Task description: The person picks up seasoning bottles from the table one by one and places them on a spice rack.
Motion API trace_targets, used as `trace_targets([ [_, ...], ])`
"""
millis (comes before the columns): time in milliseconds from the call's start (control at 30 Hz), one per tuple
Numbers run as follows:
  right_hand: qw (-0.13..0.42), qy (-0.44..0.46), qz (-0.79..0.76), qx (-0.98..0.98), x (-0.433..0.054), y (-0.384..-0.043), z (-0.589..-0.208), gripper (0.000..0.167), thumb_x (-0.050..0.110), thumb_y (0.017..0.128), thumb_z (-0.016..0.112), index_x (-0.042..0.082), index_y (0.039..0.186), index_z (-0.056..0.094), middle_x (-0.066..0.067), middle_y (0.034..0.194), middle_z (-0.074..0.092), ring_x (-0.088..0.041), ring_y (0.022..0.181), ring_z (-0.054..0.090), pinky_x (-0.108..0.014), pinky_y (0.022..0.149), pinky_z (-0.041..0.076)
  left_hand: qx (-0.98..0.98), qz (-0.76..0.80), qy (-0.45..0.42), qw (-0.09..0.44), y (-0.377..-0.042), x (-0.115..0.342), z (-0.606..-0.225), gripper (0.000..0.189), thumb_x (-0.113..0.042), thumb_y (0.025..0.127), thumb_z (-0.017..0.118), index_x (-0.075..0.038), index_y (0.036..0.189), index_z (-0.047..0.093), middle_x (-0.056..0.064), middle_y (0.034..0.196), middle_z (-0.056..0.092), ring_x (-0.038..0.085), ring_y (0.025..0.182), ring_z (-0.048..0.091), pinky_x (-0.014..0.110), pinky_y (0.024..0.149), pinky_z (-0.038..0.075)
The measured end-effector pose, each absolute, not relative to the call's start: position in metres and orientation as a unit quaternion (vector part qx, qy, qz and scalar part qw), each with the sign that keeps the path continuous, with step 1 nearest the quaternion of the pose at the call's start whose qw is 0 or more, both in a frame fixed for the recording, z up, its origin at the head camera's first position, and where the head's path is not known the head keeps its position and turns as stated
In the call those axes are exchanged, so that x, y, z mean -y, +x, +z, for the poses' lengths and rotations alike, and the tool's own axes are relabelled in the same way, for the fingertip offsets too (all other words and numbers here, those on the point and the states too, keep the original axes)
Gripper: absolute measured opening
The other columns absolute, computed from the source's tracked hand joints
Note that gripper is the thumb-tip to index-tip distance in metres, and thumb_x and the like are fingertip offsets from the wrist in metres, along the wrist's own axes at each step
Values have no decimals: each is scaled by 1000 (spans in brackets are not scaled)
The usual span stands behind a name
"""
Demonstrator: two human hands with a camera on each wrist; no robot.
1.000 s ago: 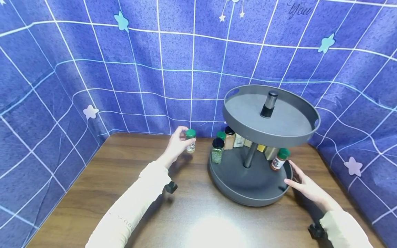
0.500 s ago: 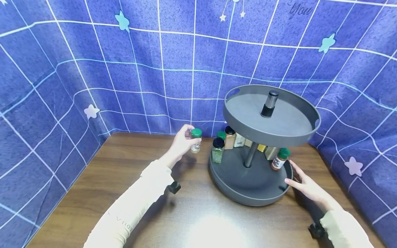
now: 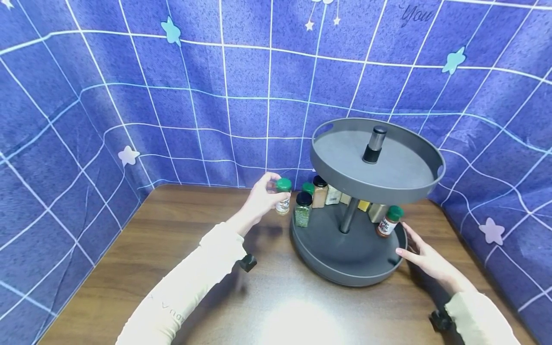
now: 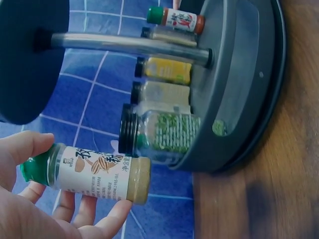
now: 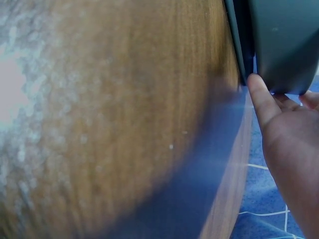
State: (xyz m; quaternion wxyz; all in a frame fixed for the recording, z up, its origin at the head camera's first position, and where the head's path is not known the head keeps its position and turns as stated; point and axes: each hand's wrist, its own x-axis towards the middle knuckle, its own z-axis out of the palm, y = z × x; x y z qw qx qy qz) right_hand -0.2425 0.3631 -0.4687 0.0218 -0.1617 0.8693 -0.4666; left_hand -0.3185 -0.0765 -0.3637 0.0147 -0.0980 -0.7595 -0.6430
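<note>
My left hand (image 3: 260,199) holds a small spice jar (image 4: 102,174) by its sides, just left of the two-tier turntable. The jar has a green cap, a white label and tan powder at its base. It stands roughly upright above the table in the head view. My right hand (image 3: 431,261) grips the right edge of the turntable's lower tray (image 3: 345,279), with the thumb at the rim; some fingers are hidden behind the tray wall. A jar of green herbs (image 3: 303,215) with a black lid is the tray jar nearest my left hand.
Several more spice jars stand along the back of the lower tray, including a green-capped red one (image 3: 386,224) at right. The round upper tray (image 3: 345,175) overhangs them on a central post (image 3: 348,218). A blue patterned cloth (image 3: 194,120) hangs behind the wooden table (image 3: 164,225).
My left hand has carried the green-capped jar rightward, close to the turntable's left edge. The right hand and the turntable have stayed in place.
</note>
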Motion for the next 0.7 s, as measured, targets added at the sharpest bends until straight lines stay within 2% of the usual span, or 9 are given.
trace_targets([
  [467,24,-157,-465,-871,-364,-243,-469,78,12,94,56,2,150,3,-38,146,18,-59,127,21,4,87,23,748,-653,-122,-18,-308,57,-360,43,-3,76,74,-11,113,52,11,98,56,17,80,58,42,63,56],
  [700,27,-156,-467,-870,-364,-243,-469,78,12,94,56,2,150,3,-37,147,16,-59,128,19,4,87,23,750,-647,-136,-17,-305,47,-365,42,-3,75,75,-10,111,54,8,92,54,14,75,55,36,57,54],
])
